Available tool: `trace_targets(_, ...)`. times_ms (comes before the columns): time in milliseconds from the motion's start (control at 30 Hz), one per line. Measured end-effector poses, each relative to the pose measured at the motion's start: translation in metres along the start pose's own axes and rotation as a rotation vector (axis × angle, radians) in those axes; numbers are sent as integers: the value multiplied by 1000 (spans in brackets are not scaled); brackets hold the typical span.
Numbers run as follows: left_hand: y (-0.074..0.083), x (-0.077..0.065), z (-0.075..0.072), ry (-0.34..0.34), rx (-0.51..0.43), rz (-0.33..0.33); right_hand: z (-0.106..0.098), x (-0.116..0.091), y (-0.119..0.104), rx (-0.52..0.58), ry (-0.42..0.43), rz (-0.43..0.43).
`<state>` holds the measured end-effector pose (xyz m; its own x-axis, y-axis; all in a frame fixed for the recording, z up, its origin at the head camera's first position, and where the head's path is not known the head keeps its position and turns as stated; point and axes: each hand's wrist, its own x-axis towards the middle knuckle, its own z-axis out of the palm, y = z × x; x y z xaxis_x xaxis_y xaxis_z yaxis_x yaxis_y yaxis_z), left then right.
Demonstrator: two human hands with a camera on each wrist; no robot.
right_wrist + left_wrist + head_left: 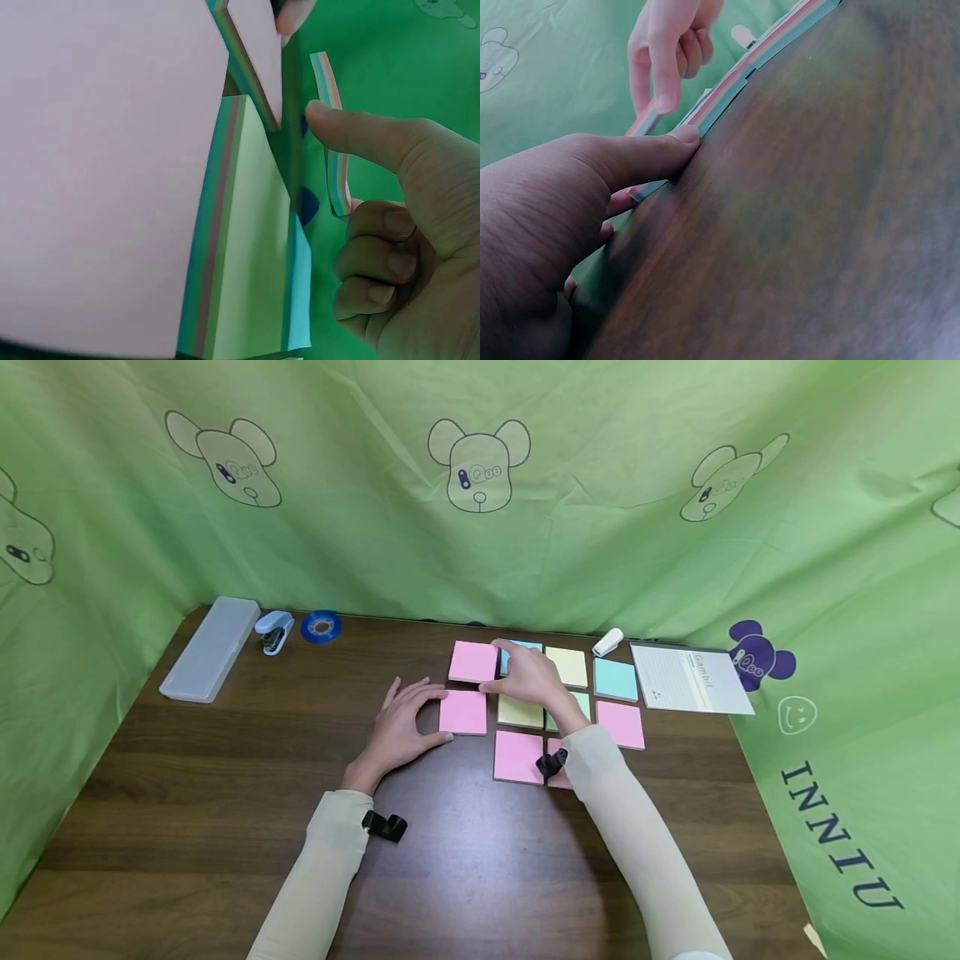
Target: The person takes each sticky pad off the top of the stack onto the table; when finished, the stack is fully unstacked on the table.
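In the head view my right hand reaches over the group of sticky note pads. Its thumb and index finger pinch a pink-topped sticky note pad at the right side. The right wrist view shows this pad edge-on, its layers striped, with the other fingers curled below. My left hand holds another pink-topped pad just nearer to me, thumb at the near edge, index finger at the far left corner. The left wrist view has the left thumb against that pad's striped edge.
More pads lie right of these: blue, yellow and pink. A white stapler-like item and a notepad are at the back right. A plastic case, a stapler and blue tape lie back left.
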<state>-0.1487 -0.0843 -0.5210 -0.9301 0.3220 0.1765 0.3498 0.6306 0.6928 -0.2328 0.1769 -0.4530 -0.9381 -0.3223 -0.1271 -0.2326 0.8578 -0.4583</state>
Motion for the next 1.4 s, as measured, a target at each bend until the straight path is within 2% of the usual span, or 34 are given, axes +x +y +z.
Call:
trace_targets(100,0,0,0,-1,-3,6,2,4,1,-17,-1,7)
trace_targets(133,0,0,0,-1,-4,7,8,11,9,-12,1,-3)
trace_targets(333,1,-1,-1,-4,-4,7,13,18,10,-59,-8,3)
trace_targets(367,1,-1,-1,-6,-4,5,8,13,2,-82,-15,16)
trace_targets(567,-1,-1,-1,-4,-1,3,8,18,-2,-130,-50,37)
trace_targets(833,-2,0,1,-11,-3,4,8,19,-3,-108,-34,80)
trace_targets(1100,-2,-2,-1,-4,4,8,11,17,0,-87,-23,70)
trace_targets(1400,-2,0,0,-11,-5,7,-4,5,-1,-3,-13,70)
